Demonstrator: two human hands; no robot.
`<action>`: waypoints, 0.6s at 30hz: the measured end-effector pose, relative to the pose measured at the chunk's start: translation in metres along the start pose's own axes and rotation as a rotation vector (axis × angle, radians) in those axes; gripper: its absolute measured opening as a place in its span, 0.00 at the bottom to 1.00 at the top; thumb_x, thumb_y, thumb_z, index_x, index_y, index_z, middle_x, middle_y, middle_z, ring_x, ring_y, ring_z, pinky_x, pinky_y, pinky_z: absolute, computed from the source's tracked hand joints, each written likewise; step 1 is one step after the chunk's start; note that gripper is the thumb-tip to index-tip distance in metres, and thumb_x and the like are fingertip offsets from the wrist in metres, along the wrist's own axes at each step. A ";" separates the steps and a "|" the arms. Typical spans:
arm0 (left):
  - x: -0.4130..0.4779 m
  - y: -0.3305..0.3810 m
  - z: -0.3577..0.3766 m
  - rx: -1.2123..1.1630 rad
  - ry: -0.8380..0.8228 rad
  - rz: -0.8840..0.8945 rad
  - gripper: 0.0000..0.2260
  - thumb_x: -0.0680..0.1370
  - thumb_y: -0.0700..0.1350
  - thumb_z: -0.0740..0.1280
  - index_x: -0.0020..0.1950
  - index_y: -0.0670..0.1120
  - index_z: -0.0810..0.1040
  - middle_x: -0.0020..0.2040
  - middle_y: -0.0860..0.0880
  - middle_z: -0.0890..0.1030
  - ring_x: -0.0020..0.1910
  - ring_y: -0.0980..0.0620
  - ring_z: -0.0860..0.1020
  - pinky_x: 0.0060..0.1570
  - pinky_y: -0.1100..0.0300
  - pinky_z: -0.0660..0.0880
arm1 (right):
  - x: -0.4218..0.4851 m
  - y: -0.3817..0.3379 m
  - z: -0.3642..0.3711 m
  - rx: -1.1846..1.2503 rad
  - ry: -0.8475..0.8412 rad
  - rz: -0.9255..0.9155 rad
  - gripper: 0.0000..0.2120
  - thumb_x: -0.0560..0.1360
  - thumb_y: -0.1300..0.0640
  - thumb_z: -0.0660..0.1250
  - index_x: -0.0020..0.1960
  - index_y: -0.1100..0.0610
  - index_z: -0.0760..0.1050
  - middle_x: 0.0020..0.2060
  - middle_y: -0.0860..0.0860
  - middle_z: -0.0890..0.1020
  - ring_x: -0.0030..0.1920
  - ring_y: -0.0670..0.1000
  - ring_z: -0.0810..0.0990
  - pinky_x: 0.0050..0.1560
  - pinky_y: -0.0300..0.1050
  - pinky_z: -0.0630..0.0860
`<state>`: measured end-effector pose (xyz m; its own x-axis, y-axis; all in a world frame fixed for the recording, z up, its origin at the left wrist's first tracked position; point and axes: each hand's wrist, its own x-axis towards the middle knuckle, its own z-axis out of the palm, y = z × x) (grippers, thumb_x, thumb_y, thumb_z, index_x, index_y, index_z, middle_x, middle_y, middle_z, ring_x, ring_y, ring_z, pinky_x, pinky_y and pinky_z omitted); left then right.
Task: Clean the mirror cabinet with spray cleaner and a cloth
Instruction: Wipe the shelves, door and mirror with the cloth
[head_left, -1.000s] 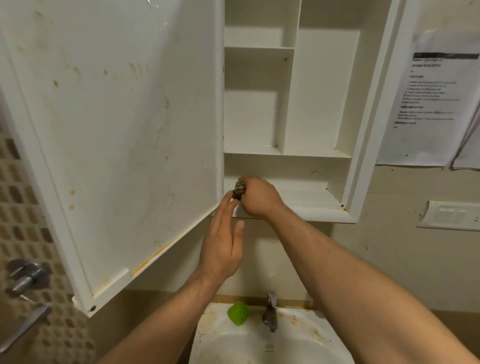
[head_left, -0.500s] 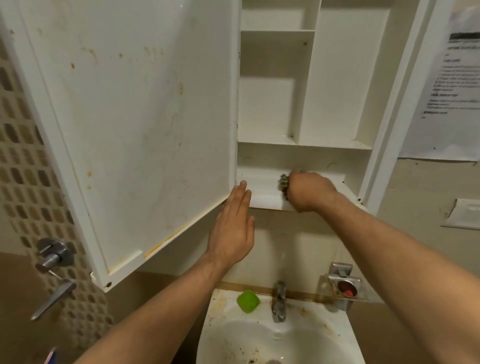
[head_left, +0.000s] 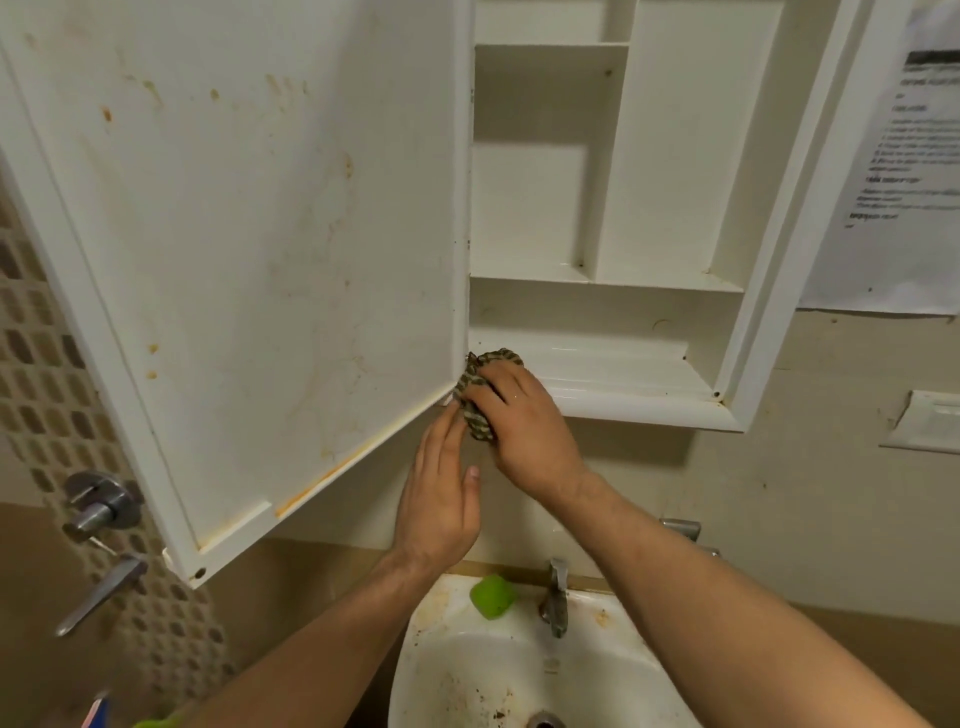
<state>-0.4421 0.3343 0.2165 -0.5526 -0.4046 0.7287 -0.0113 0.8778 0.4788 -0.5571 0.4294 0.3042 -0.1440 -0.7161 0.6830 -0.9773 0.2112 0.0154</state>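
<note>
The white cabinet (head_left: 737, 364) hangs open on the wall, its shelves bare. Its door (head_left: 249, 249) swings out to the left, the inner face stained with rusty marks. My right hand (head_left: 524, 431) is shut on a crumpled dark patterned cloth (head_left: 480, 395), pressed at the left end of the bottom shelf beside the door's lower corner. My left hand (head_left: 441, 493) is flat with fingers apart just below the cloth, its fingertips touching the cloth and the door's bottom corner. No spray bottle is in view.
Below is a dirty white sink (head_left: 519, 670) with a metal tap (head_left: 556, 597) and a green soap (head_left: 491, 596) on its rim. Tap handles (head_left: 98, 509) stick out of the tiled wall at left. A printed paper (head_left: 898, 171) and a switch plate (head_left: 924, 421) are at right.
My right hand has slid the cloth left along the bottom shelf to the door's corner. My left hand has stayed under the door's corner.
</note>
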 end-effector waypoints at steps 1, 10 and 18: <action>0.002 0.003 0.003 0.012 -0.012 0.003 0.30 0.81 0.44 0.60 0.83 0.52 0.55 0.83 0.60 0.53 0.82 0.59 0.54 0.78 0.52 0.63 | -0.005 0.010 -0.005 -0.060 -0.016 -0.053 0.18 0.75 0.63 0.69 0.65 0.56 0.80 0.66 0.56 0.79 0.69 0.59 0.74 0.70 0.57 0.71; 0.003 0.011 0.004 0.111 -0.072 -0.004 0.26 0.81 0.43 0.63 0.80 0.48 0.62 0.82 0.53 0.57 0.81 0.53 0.58 0.77 0.54 0.62 | -0.082 0.066 -0.085 -0.400 0.013 0.492 0.19 0.67 0.59 0.73 0.58 0.54 0.77 0.56 0.54 0.82 0.60 0.59 0.75 0.55 0.55 0.72; 0.016 0.018 -0.003 0.105 -0.081 0.122 0.30 0.81 0.44 0.62 0.82 0.45 0.58 0.84 0.50 0.54 0.83 0.54 0.52 0.79 0.58 0.55 | -0.026 -0.004 -0.039 -0.049 -0.050 0.236 0.27 0.69 0.60 0.72 0.68 0.52 0.78 0.67 0.51 0.80 0.69 0.55 0.74 0.65 0.52 0.72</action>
<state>-0.4490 0.3431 0.2386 -0.6200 -0.2751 0.7347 -0.0245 0.9428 0.3324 -0.5431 0.4730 0.3146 -0.3763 -0.6750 0.6346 -0.9071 0.4077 -0.1043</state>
